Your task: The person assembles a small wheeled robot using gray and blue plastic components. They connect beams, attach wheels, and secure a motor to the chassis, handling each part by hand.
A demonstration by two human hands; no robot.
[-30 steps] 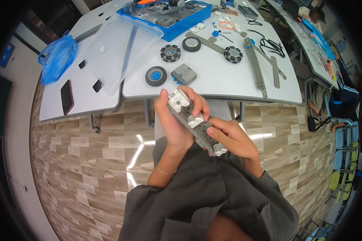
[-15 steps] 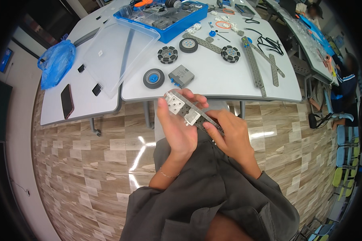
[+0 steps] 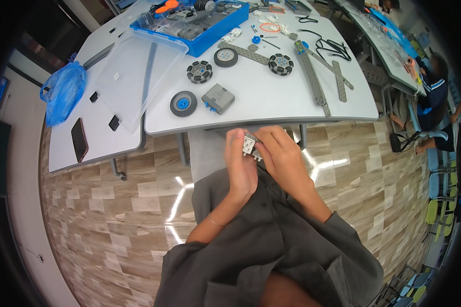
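Observation:
Between my two hands, over my lap and just in front of the table edge, is a grey perforated building beam (image 3: 249,145) with white connector blocks on it. My left hand (image 3: 242,171) grips it from the left, thumb up against the white block. Closed on its other side, my right hand (image 3: 284,159) pinches it with thumb and fingers. Most of the beam is hidden by my fingers. On the table beyond lie a grey motor block (image 3: 218,99) with blue pins and a wheel with a blue hub (image 3: 183,104).
A blue parts box (image 3: 200,47) stands at the back, its clear lid (image 3: 133,77) to the left. Omni wheels (image 3: 199,72), grey beams (image 3: 312,79) and black cables (image 3: 330,47) lie about. A phone (image 3: 79,139) and blue bag (image 3: 64,92) are left. People sit far right.
The beam has been turned, so its length is foreshortened and less shows. My left fingers have closed in around it and my right hand has moved up. The view has shifted slightly.

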